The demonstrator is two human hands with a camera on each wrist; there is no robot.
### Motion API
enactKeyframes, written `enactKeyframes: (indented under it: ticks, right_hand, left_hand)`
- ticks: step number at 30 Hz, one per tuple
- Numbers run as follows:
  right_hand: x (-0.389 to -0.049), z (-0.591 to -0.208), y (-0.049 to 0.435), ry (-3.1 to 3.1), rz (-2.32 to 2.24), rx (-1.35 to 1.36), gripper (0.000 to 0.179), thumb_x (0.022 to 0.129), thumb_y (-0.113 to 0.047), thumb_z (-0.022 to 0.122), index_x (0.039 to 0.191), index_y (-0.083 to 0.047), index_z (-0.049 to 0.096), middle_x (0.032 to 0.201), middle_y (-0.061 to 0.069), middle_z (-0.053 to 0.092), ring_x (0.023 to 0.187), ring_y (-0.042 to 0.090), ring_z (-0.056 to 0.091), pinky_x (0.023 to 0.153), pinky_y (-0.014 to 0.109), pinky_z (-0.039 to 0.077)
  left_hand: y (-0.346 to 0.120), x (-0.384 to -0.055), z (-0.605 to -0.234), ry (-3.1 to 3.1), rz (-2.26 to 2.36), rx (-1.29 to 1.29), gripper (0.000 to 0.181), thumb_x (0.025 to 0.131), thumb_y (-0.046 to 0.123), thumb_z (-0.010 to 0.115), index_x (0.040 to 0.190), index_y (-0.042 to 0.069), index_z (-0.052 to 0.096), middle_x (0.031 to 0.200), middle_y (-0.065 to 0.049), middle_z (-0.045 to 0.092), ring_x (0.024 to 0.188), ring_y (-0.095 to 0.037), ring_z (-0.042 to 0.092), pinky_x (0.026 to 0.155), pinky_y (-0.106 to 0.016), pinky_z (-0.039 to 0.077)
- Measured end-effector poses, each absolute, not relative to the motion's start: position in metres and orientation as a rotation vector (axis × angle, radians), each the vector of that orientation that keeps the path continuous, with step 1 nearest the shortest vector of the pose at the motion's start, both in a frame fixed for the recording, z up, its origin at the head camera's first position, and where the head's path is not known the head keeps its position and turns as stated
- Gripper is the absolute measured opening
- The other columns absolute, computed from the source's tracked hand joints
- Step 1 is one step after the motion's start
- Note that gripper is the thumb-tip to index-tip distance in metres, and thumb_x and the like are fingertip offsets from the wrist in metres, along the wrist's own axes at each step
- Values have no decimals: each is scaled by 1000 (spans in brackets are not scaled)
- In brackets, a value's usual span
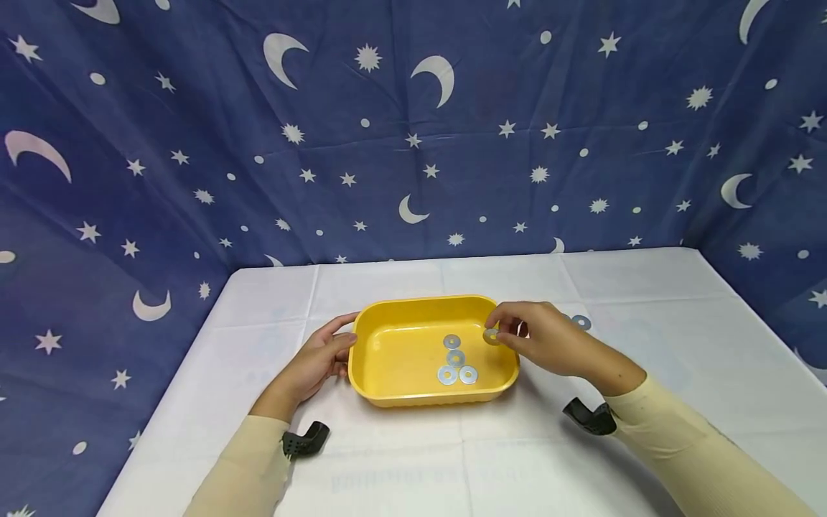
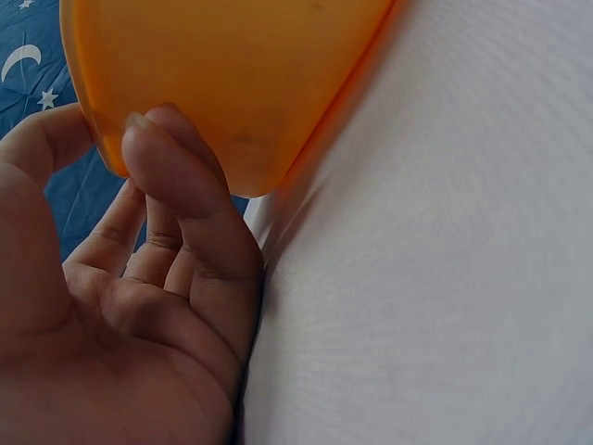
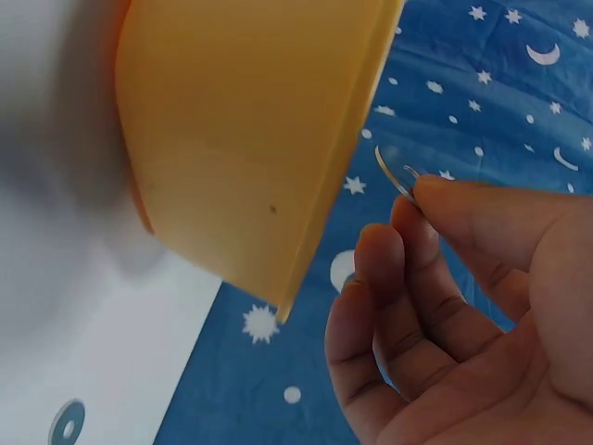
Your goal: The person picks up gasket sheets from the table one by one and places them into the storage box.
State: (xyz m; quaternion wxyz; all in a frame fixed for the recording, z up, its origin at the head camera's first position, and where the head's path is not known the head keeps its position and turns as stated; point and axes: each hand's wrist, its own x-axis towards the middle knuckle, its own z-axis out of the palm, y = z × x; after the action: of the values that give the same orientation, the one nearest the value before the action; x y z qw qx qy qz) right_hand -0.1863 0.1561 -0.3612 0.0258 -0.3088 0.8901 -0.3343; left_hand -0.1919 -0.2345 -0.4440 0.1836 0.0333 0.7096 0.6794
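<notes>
Pinches a washer (image 1: 494, 340) in the fingertips of the right hand (image 1: 549, 341), over the right end of the yellow tray (image 1: 397, 359). Grips the tray's left end with the left hand (image 1: 316, 361), thumb at the rim. Has four more washers (image 1: 442, 375) lying flat inside, right of the middle, and a loose washer (image 1: 586, 324) on the white table (image 1: 400, 459) just beyond the right hand. Wears pale sleeves (image 1: 685, 438). Faces a blue curtain (image 1: 362, 79) of moons and stars.

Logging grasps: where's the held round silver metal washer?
Head view, centre-right: washer pinched by the right hand, over the right end of the yellow oblong plastic tray, right of four others.
</notes>
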Motion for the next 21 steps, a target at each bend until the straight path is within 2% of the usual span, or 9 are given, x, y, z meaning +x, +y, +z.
enactKeyframes:
  ticks: [7, 21]
  right_hand:
    - [-192, -358, 138, 2691, -976, -970, 18, 90, -1, 69, 103, -13, 69, 82, 1, 66, 76, 10, 56, 71, 24, 52]
    - [-204, -334, 112, 2622, -889, -1059, 14, 89, -5, 72, 101, -13, 70, 76, -6, 61, 69, 11, 54, 62, 23, 51]
  left_hand:
    - [-235, -192, -443, 2014, 1911, 97, 52, 102, 25, 54, 152, 20, 39, 100, -3, 64, 66, -10, 58, 56, -20, 50]
    - [-234, -191, -442, 2012, 1922, 94, 53, 101, 25, 55, 152, 20, 39, 97, -1, 64, 64, -9, 56, 55, -20, 49]
